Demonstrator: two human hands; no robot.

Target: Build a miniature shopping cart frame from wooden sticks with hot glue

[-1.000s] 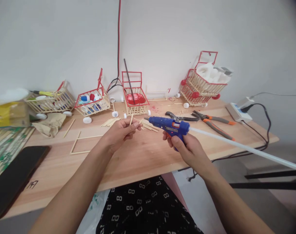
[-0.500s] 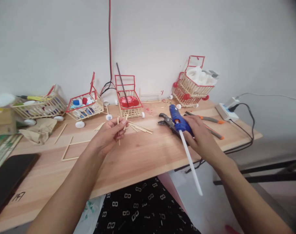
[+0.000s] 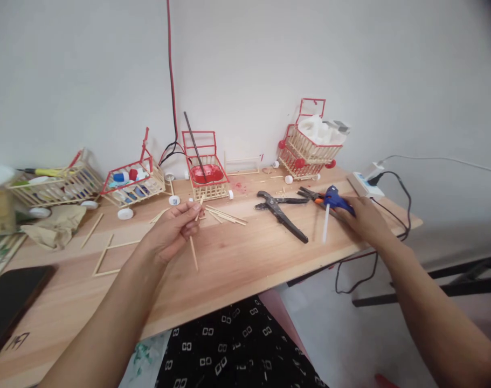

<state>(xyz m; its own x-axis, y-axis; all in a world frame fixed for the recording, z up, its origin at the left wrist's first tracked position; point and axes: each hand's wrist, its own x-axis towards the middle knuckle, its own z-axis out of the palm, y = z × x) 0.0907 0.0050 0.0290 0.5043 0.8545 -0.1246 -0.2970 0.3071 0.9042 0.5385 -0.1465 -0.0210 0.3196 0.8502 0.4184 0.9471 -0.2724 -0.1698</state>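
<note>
My left hand (image 3: 182, 223) is closed in a pinch on thin wooden sticks; one stick (image 3: 194, 254) points down below the fingers and a short end shows above them. Over at the right side of the table, my right hand (image 3: 364, 218) grips a blue hot glue gun (image 3: 337, 201), its fingers partly hidden. A white glue stick (image 3: 325, 223) protrudes from the gun toward me. Under and beside the gun lie pliers (image 3: 310, 193) with orange and grey handles. Left of it rests a black ratchet cutter (image 3: 283, 215).
Several loose sticks (image 3: 227, 215) lie beyond my left hand. Stick-built carts with red trim line the wall, one (image 3: 208, 188) holding red paint and a brush. A stick frame (image 3: 103, 256), a phone (image 3: 21, 302) and a power strip (image 3: 366, 186) are on the table.
My right hand has carried the glue gun rightward, away from the cutter and over to the pliers. In my left hand, one stick now hangs lower below the fingers.
</note>
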